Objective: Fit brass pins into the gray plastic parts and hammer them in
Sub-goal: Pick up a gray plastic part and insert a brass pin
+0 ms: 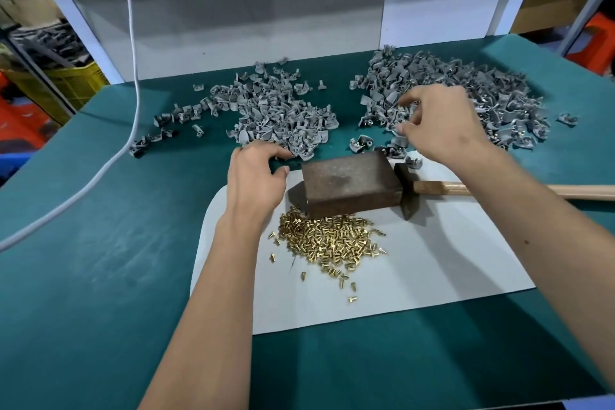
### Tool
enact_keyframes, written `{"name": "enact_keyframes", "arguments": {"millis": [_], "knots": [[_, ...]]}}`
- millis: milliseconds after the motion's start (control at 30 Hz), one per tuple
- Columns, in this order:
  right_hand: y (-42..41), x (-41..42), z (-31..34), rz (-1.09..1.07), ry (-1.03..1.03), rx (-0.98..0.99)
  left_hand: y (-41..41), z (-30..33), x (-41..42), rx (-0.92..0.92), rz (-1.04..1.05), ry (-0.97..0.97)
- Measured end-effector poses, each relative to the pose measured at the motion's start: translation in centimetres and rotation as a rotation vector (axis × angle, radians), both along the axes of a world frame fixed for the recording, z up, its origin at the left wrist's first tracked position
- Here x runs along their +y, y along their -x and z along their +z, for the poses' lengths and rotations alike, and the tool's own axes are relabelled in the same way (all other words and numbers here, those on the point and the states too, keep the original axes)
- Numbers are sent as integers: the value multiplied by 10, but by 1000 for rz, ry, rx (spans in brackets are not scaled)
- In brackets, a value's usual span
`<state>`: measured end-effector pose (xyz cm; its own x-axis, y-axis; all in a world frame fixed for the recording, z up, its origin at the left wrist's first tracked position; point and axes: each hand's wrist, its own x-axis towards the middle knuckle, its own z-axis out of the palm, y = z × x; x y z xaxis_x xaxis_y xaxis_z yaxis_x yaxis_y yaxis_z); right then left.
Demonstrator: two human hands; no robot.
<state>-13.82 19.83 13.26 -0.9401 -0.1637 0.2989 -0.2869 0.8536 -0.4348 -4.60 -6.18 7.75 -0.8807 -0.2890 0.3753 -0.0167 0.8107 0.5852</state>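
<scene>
Two heaps of gray plastic parts lie on the green mat: a left heap and a right heap. A pile of brass pins sits on a white sheet in front of a rusty metal block. A hammer lies to the right of the block, its wooden handle pointing right. My left hand reaches the near edge of the left heap, fingers loosely bent, holding nothing I can see. My right hand hovers over the near edge of the right heap with fingers spread and nothing visible in it.
A white cable hangs down at the left and trails across the mat. A white back panel closes off the far side. A few loose gray parts lie between the heaps and the block. A yellow crate stands beyond the table's left edge.
</scene>
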Motion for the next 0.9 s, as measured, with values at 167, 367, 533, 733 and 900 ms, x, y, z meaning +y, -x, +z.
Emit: {"name": "enact_keyframes", "arguments": {"millis": [167,367,533,733,900], "knots": [[-52,-48,22,471,-26,23,-2,3,-5,-4,21,-139],[-119,-111,16,952,-290,-116,-8,8,-13,-48,6,-151],[-131,-129,-1,876,-497,-126,-6,7,-21,-83,19,-163],[-131,-130,-2,853,-460,-180,-4,2,-29,-65,62,-221],[-135,-132,-3,853,-424,-191,-2,-1,-32,-45,41,-237]]}}
